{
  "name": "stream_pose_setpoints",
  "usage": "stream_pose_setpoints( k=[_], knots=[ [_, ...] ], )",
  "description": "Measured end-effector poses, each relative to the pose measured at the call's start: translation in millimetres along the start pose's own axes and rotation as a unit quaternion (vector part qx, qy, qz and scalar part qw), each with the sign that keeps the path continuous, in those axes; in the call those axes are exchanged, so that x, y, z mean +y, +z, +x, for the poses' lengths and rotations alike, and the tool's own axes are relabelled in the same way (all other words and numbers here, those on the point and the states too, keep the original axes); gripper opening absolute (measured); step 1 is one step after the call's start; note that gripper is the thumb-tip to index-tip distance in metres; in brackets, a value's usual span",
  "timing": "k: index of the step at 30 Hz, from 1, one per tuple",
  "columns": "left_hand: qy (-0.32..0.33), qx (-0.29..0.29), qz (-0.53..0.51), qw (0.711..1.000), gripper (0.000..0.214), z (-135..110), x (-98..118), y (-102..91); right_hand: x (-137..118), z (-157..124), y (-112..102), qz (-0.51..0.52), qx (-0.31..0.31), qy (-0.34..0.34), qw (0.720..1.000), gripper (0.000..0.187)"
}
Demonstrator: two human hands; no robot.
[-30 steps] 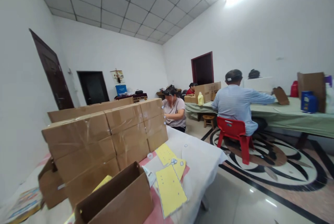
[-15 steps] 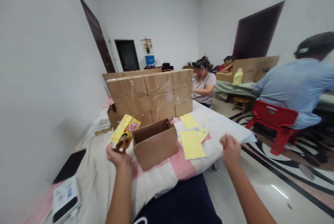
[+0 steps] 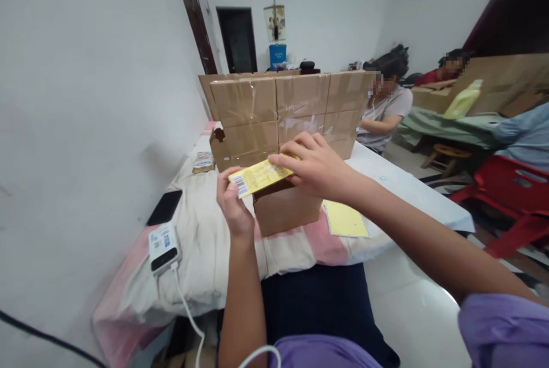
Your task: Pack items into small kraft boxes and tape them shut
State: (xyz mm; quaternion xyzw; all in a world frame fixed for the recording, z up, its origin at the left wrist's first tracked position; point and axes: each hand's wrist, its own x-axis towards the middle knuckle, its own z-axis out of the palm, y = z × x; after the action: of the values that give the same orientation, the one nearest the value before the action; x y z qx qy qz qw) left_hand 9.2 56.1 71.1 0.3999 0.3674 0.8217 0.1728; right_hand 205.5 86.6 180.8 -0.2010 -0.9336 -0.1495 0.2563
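My left hand (image 3: 233, 208) grips the near end of a small yellow packet box (image 3: 258, 177) with a barcode, holding it flat above an open brown carton (image 3: 285, 208). My right hand (image 3: 316, 165) lies on the packet's far end, fingers curled over it. Both hands hold the packet over the table in front of me. A yellow sheet (image 3: 344, 220) lies on the cloth just right of the carton.
A wall of taped cardboard boxes (image 3: 285, 111) stands behind the carton. A power bank (image 3: 163, 247) with a cable and a black phone (image 3: 164, 207) lie at the table's left. Other people sit beyond; a red chair (image 3: 510, 194) stands at the right.
The camera tipped down and left. My left hand brought the yellow packet over the carton and laid it flat; my right hand came across from the right and took its far end.
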Motion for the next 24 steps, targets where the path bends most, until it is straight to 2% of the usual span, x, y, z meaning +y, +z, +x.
stream_pose_setpoints(
  k=[2, 5, 8, 11, 16, 19, 22, 24],
  knots=[
    [-0.032, -0.031, 0.024, 0.999, 0.056, -0.3, -11.7, -6.0, 18.6, 5.7, 6.2, 0.022, -0.014, -0.012, 1.0, 0.041],
    [-0.104, -0.066, 0.067, 0.99, 0.064, -1.1, -39.0, -21.9, 44.6, 9.1, 14.6, 0.085, -0.026, -0.012, 0.996, 0.034],
    [-0.166, -0.125, 0.073, 0.975, 0.059, -2.0, -61.7, -32.5, 62.1, 9.3, 25.2, 0.124, -0.042, 0.016, 0.991, 0.033],
    [-0.184, -0.164, 0.067, 0.967, 0.053, -0.4, -70.9, -34.7, 72.4, 5.9, 31.7, 0.144, -0.066, 0.041, 0.987, 0.036],
    [-0.188, -0.156, 0.078, 0.967, 0.055, 3.4, -76.9, -35.1, 84.3, -7.0, 31.4, 0.111, -0.1, 0.07, 0.986, 0.033],
    [-0.198, -0.147, 0.081, 0.966, 0.054, 2.3, -82.5, -34.8, 85.8, -9.7, 43.6, 0.081, -0.143, 0.086, 0.983, 0.028],
    [-0.195, -0.139, 0.085, 0.967, 0.054, 0.3, -87.4, -34.2, 77.9, -6.0, 59.8, 0.129, -0.182, 0.083, 0.971, 0.019],
    [-0.189, -0.142, 0.091, 0.967, 0.054, -0.6, -89.6, -35.4, 69.4, -5.7, 63.1, 0.184, -0.193, 0.079, 0.96, 0.022]
  ],
)
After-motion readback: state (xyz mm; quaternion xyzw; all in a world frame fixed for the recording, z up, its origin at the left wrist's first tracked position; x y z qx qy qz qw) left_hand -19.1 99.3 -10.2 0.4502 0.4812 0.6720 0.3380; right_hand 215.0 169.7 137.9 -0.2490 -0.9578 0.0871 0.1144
